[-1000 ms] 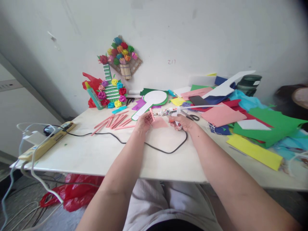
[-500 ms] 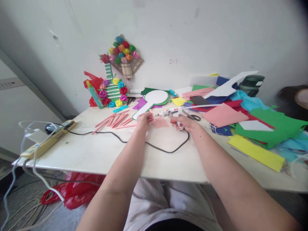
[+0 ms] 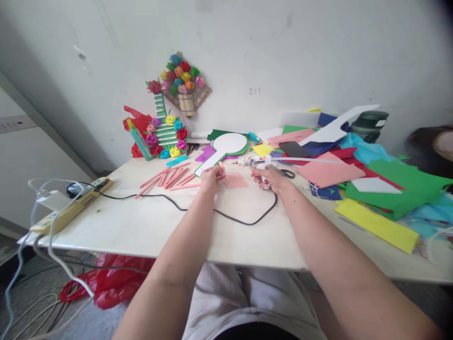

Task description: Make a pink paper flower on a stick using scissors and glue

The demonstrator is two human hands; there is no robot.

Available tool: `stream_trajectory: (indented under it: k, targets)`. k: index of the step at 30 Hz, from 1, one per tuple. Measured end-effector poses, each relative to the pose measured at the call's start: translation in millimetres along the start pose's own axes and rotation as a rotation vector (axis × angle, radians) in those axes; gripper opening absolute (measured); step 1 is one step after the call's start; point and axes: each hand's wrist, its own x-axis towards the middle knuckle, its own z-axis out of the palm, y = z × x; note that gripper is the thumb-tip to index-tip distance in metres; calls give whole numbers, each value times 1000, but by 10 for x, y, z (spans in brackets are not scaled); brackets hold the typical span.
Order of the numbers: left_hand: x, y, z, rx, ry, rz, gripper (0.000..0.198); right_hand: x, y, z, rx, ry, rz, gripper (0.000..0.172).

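Observation:
My left hand [image 3: 211, 178] pinches a thin pink rolled paper stick [image 3: 222, 168] above a small pink paper piece [image 3: 235, 180] on the white table [image 3: 148, 222]. My right hand [image 3: 271, 178] is closed round the handle of a hot glue gun [image 3: 253, 163], whose nozzle points left toward the stick, a little apart from it. A white glue stick [image 3: 311, 160] pokes out of the gun's back to the right. The gun's black cord [image 3: 247, 221] loops across the table below both hands.
Several pink paper sticks [image 3: 170, 178] lie left of my hands. A white and green paddle shape [image 3: 226, 145], scissors [image 3: 285, 173], a phone [image 3: 294, 149] and coloured paper sheets [image 3: 389, 184] cover the right. Paper-flower crafts [image 3: 166, 132] stand at the wall. A power strip [image 3: 71, 204] sits at the left edge.
The glue gun has drawn back slightly right and up from the pink stick. My left hand keeps its pinch and has barely moved.

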Motion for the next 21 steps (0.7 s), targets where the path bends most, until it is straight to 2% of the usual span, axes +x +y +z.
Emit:
stream_trajectory:
  k: [5, 10, 14, 17, 21]
  targets:
    - [73, 95, -80, 4, 67, -13, 14, 51, 38, -27, 12, 84, -18, 31]
    - [118, 282, -184, 34, 264, 39, 10, 52, 26, -22, 12, 145, -19, 31]
    - [89, 372, -228, 143, 357, 72, 5, 43, 5, -1, 9, 175, -19, 29]
    - [67, 397, -267, 285, 380, 63, 5, 38, -7, 12, 0, 197, -27, 28]
    - [56, 404, -299, 466, 355, -1, 12, 41, -6, 15, -6, 200, -42, 28]
